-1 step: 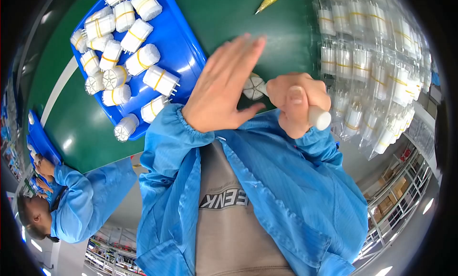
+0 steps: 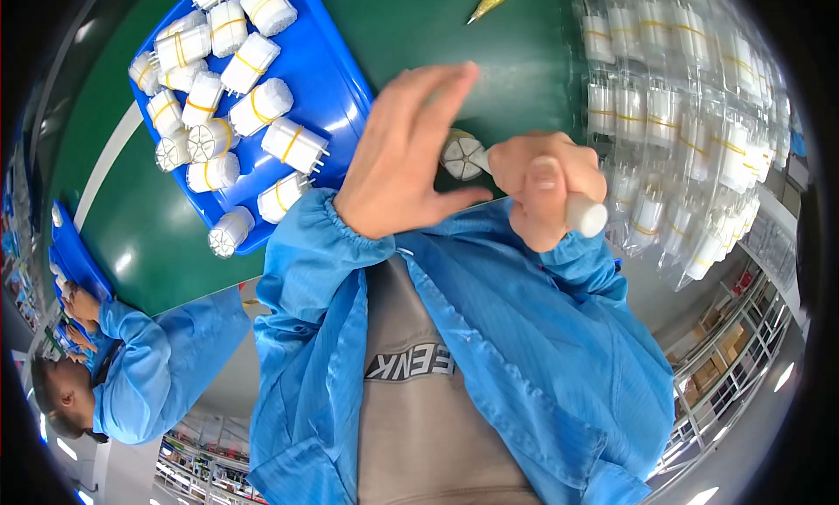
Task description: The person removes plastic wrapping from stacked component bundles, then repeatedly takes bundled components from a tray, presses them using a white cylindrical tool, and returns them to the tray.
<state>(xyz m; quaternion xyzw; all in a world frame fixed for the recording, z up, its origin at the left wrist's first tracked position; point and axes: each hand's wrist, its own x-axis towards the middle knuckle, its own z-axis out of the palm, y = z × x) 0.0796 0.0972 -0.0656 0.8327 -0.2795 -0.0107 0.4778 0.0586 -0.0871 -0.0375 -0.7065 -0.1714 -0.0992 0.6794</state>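
Observation:
My left hand [image 2: 398, 151] is open, its fingers stretched away from me and the thumb spread apart toward the right. Just beside the thumb, a white bundle [image 2: 464, 157] rests on the green table, its round end split into wedge-shaped segments. Closed around a white rod-like thing [image 2: 586, 215] is my right hand [image 2: 551, 189]; only the round end sticks out below the fist, so its kind is hidden. The fist is right next to the bundle, and a pale tip shows between them. I cannot tell whether they touch.
At the left, a blue tray [image 2: 328, 55] carries several white bundles with yellow bands. Clear plastic packs [image 2: 664, 112] of similar bundles are stacked at the right. A yellow pointed tube [image 2: 496, 0] lies at the far side. Another person [image 2: 144, 365] in blue sits at the left.
My left hand's fingers have shifted slightly left and the gap to the thumb looks wider. The bundle beside it shows a little more. My right hand has barely moved.

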